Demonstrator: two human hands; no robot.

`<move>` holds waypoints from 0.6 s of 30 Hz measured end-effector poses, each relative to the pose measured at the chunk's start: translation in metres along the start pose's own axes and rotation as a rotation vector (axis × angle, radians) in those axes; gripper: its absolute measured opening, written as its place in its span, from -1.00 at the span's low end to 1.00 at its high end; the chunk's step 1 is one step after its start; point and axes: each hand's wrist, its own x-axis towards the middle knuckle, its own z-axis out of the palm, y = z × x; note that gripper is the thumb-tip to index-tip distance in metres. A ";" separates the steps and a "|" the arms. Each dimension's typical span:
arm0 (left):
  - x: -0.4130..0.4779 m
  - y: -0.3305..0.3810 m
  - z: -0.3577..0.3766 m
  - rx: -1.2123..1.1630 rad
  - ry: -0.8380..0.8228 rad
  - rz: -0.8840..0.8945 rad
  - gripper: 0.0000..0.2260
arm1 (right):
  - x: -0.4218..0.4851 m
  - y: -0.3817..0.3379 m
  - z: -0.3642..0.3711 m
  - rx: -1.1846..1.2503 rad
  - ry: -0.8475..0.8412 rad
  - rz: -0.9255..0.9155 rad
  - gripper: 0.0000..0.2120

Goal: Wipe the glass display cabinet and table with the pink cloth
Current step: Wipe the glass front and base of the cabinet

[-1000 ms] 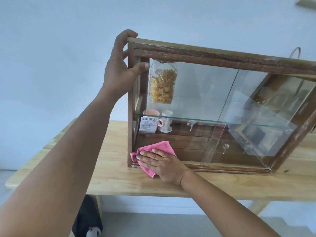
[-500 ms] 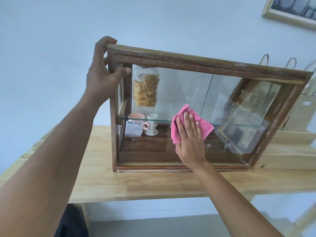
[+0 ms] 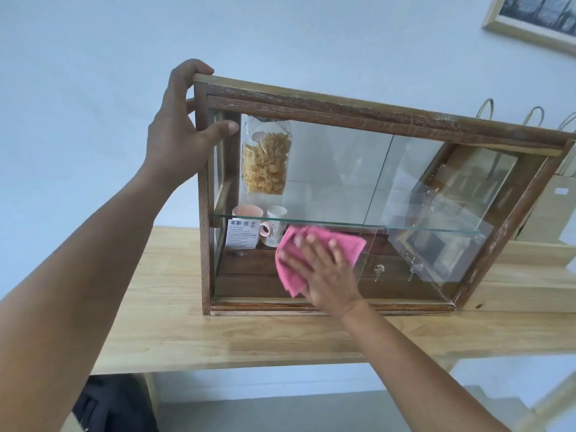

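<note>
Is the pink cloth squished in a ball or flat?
Flat. The pink cloth lies spread against the front glass of the cabinet, pressed under the straight fingers of the right hand. Whether it is folded double, cannot tell.

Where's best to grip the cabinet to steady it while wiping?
On the cabinet, the top left frame corner, from the left: post and top rail are solid wood there, while the front is glass. The left hand grips there, clear of the cloth under the right hand.
</note>
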 end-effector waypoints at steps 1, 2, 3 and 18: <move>0.000 0.001 0.000 0.008 0.001 0.003 -0.46 | 0.023 0.005 -0.005 0.029 0.061 0.170 -0.35; 0.000 0.000 0.000 0.012 0.002 0.004 -0.46 | 0.050 0.004 -0.010 0.072 0.122 0.352 -0.36; 0.000 -0.001 0.000 0.012 0.004 0.006 -0.46 | 0.074 -0.001 -0.013 0.131 0.157 0.484 -0.36; 0.000 -0.003 -0.001 0.006 0.009 0.025 -0.45 | 0.113 -0.001 -0.022 0.195 0.225 0.508 -0.39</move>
